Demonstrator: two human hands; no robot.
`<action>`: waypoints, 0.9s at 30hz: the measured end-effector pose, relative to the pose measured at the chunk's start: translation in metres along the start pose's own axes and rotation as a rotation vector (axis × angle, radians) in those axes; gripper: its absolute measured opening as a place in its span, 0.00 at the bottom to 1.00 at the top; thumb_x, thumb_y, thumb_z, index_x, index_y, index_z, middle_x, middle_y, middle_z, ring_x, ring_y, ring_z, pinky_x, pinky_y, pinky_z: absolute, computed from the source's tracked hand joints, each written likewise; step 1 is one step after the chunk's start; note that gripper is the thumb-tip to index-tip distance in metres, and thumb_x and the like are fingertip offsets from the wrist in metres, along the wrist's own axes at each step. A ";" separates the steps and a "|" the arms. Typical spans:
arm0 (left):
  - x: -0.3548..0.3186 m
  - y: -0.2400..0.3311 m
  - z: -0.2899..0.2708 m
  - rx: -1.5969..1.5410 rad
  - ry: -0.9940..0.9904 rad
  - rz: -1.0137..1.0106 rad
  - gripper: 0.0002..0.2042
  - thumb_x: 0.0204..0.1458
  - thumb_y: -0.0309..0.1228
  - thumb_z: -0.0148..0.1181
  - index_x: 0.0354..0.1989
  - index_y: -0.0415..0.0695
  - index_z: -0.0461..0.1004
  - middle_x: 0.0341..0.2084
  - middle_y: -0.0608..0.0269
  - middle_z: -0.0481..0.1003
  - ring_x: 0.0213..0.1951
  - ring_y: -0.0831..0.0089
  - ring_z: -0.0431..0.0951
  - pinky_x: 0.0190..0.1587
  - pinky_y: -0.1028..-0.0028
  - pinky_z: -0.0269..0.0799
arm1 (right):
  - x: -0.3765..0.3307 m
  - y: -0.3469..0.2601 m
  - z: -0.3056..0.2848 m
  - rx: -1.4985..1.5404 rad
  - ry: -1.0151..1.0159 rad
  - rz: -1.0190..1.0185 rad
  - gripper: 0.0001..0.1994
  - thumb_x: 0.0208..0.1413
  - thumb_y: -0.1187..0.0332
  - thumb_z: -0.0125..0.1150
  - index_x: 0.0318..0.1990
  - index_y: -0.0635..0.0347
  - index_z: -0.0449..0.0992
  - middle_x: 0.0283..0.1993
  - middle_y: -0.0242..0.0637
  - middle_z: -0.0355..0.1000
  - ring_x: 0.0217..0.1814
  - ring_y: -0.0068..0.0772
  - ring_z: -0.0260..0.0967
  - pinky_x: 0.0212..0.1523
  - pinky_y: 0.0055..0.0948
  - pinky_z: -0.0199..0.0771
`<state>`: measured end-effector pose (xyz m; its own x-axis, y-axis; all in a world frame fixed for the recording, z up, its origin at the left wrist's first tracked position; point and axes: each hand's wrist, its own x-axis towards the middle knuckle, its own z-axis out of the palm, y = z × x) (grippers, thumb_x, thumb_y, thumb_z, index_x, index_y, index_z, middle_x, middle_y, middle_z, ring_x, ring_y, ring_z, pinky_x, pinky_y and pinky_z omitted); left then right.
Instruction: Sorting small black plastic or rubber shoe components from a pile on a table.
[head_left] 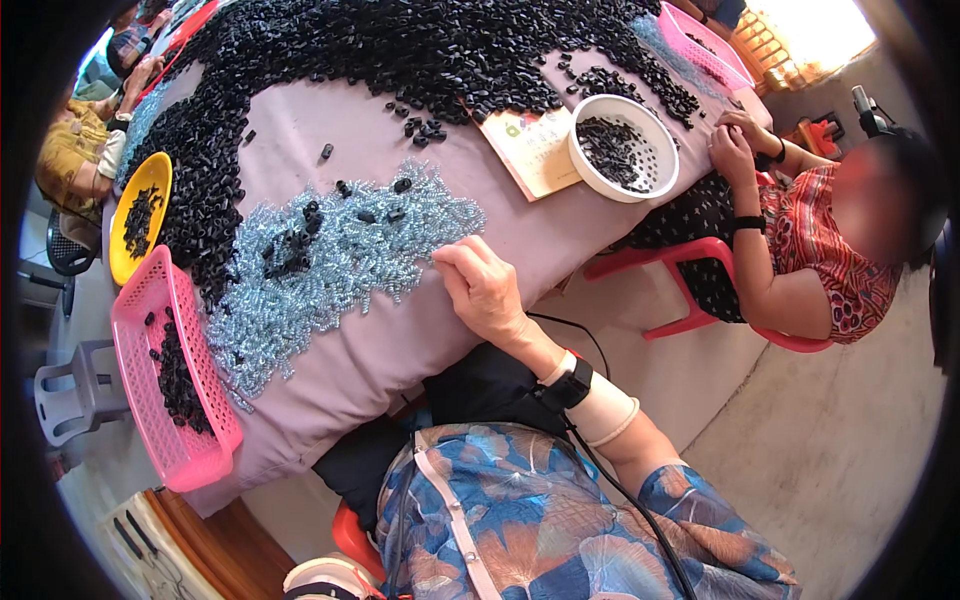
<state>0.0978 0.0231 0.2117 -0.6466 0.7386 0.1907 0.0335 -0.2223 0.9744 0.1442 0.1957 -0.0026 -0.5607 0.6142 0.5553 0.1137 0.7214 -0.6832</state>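
My right hand (484, 288) is over the near edge of the table, at the right end of a spread of small shiny pale-blue pieces (330, 250) that look like coil springs. Its fingers are curled together in a pinch, and whatever may be between them is too small to make out. Several short black tube-like plastic pieces (290, 250) lie scattered on the pale-blue pieces. At the bottom left only a bit of my left arm (325, 580) shows, with a pale cuff and a dark band; the left hand itself is out of view.
A big heap of black pieces (400, 50) covers the far table. Around it stand a pink basket (222, 440), a yellow plate (122, 235), a white bowl (625, 196) and a booklet (525, 150). A co-worker (800, 240) sits at right; another person (75, 165) sits at far left.
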 end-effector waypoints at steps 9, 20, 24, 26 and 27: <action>0.003 -0.019 -0.012 -0.194 0.009 -0.051 0.11 0.55 0.35 0.52 0.40 0.39 0.65 0.31 0.57 0.73 0.32 0.67 0.76 0.39 0.68 0.71 | 0.001 -0.003 0.006 0.019 0.004 0.005 0.05 0.47 0.78 0.57 0.33 0.58 0.72 0.29 0.37 0.67 0.28 0.42 0.69 0.26 0.33 0.71; 0.011 -0.045 -0.036 -0.395 0.038 -0.127 0.13 0.55 0.35 0.52 0.41 0.39 0.65 0.31 0.56 0.74 0.33 0.66 0.76 0.40 0.67 0.71 | 0.002 0.000 0.003 -0.030 0.002 -0.005 0.06 0.46 0.78 0.58 0.33 0.59 0.72 0.28 0.37 0.67 0.28 0.41 0.70 0.27 0.33 0.71; 0.019 -0.058 -0.044 -0.473 0.040 -0.162 0.13 0.55 0.36 0.52 0.42 0.39 0.64 0.32 0.55 0.74 0.33 0.66 0.76 0.40 0.67 0.71 | 0.002 -0.001 0.004 -0.045 -0.015 0.013 0.06 0.46 0.79 0.59 0.33 0.60 0.73 0.28 0.37 0.67 0.28 0.40 0.70 0.27 0.32 0.71; 0.023 -0.065 -0.047 -0.512 0.037 -0.181 0.13 0.56 0.36 0.52 0.42 0.39 0.64 0.32 0.55 0.74 0.33 0.65 0.76 0.41 0.67 0.71 | 0.004 -0.002 0.004 -0.059 -0.025 0.012 0.07 0.46 0.79 0.58 0.33 0.60 0.73 0.28 0.37 0.67 0.28 0.40 0.70 0.27 0.32 0.71; 0.025 -0.068 -0.049 -0.530 0.037 -0.190 0.14 0.56 0.36 0.52 0.42 0.39 0.64 0.32 0.55 0.74 0.33 0.65 0.76 0.41 0.67 0.71 | 0.004 -0.003 0.004 -0.049 -0.026 0.013 0.07 0.45 0.79 0.59 0.33 0.60 0.73 0.28 0.37 0.67 0.28 0.40 0.70 0.27 0.32 0.71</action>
<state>0.0417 0.0255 0.1446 -0.6305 0.7762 0.0044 -0.4674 -0.3842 0.7962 0.1377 0.1946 0.0000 -0.5801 0.6157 0.5333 0.1605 0.7283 -0.6662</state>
